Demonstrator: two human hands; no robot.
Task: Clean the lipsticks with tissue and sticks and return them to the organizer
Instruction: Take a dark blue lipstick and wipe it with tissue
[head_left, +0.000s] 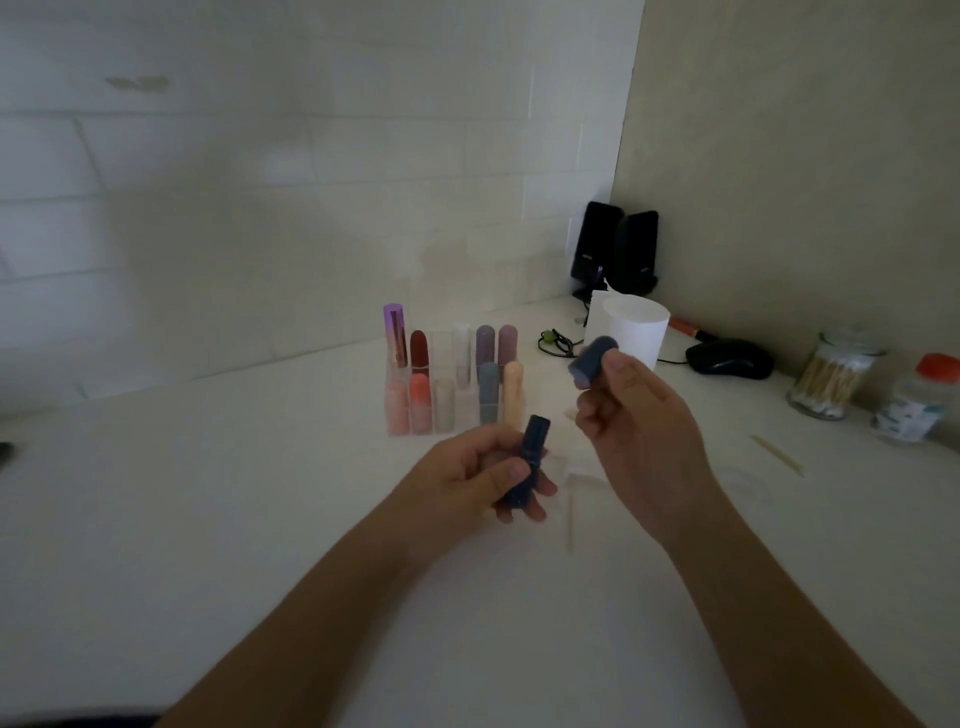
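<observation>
The left hand (470, 478) grips an uncapped dark blue lipstick (525, 460) upright over the white table (208, 519); the right hand (631, 415) pinches its blue cap (592, 362) — raised, well apart. Behind stands the clear organizer (452, 384) of lipsticks, beside a tissue roll (631, 335). Wooden sticks (571, 522) lie nearby — a cotton-swab jar (834, 376) stands right.
</observation>
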